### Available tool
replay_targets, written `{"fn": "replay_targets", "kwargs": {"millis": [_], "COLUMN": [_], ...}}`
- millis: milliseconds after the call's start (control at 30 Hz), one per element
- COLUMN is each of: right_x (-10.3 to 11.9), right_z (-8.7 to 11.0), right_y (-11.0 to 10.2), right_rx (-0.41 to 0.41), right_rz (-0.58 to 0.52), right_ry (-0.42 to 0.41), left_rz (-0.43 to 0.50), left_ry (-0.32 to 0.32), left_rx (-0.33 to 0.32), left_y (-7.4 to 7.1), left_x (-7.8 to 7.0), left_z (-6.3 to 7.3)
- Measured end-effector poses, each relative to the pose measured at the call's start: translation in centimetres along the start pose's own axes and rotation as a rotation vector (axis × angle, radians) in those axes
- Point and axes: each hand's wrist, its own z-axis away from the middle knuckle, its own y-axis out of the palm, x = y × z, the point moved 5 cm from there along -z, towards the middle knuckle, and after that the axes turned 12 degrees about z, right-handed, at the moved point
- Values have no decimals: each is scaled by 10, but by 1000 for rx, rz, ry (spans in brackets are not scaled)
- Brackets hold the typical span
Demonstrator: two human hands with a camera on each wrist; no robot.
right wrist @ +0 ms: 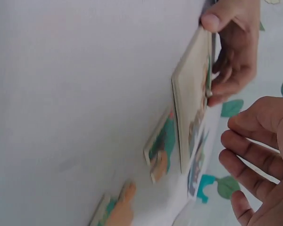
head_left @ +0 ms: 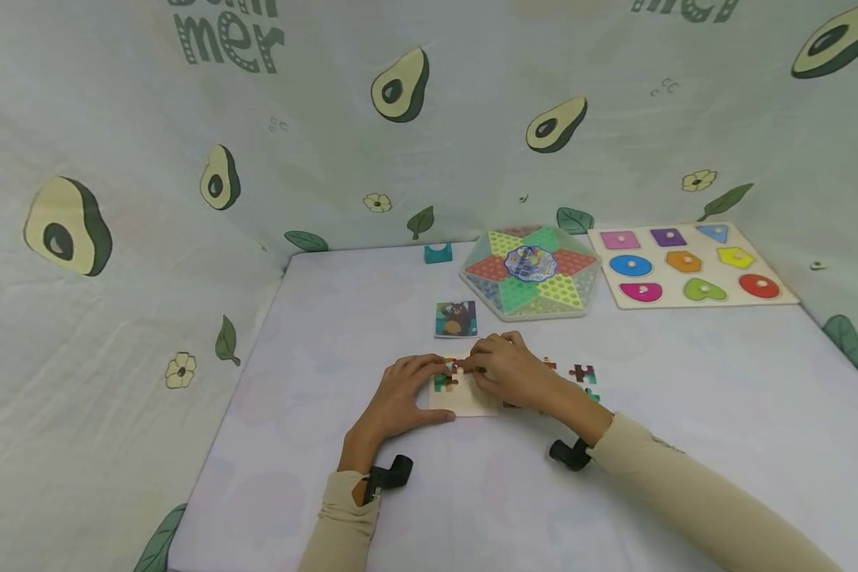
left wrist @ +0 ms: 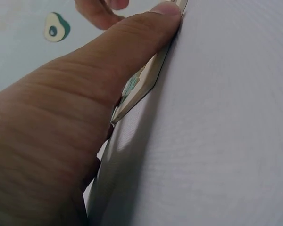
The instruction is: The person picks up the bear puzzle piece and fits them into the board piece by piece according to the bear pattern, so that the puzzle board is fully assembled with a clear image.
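Observation:
A small square wooden puzzle board [head_left: 475,405] lies on the table, with several coloured pieces at its upper left and bare wood at the lower right. My left hand [head_left: 396,397] holds it, thumb [left wrist: 165,9] on the near edge and fingers at the far left part. Over the board's upper part reaches my right hand [head_left: 515,372], its fingertips close to the fitted pieces. In the right wrist view that hand's fingers [right wrist: 250,146] are loosely bent, and no piece shows between them. Loose jigsaw pieces [head_left: 582,373] lie to the right, partly behind the right forearm.
Beyond the board lies a bear picture card [head_left: 456,318]. Farther back are a teal piece [head_left: 438,253], a hexagonal star-patterned game board [head_left: 529,298] and a shape-knob puzzle [head_left: 693,274]. An avocado-print cloth [head_left: 314,143] hangs behind the table.

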Motion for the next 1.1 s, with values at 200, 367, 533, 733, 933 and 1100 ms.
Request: {"fn": "replay_targets", "kwargs": {"millis": [200, 367, 533, 733, 933, 1100], "right_x": [-20, -34, -48, -61, -71, -77], "right_z": [17, 29, 43, 56, 65, 73], "right_y": [-13, -19, -23, -23, -22, -22], "right_rx": [-33, -59, -64, -33, 25, 45], "right_rz": [-36, -21, -23, -32, -30, -26], "right_ry": [42, 67, 111, 157, 199, 210], "left_rz": [21, 13, 9, 14, 32, 30], "left_ry": [39, 40, 19, 11, 21, 20], "left_rx": [-7, -13, -3, -4, -10, -6], "left_y": [-1, 1, 2, 3, 1, 1], "left_x": [-2, 0, 1, 2, 0, 0], "left_z": [0, 0, -1, -1, -1, -1]}}
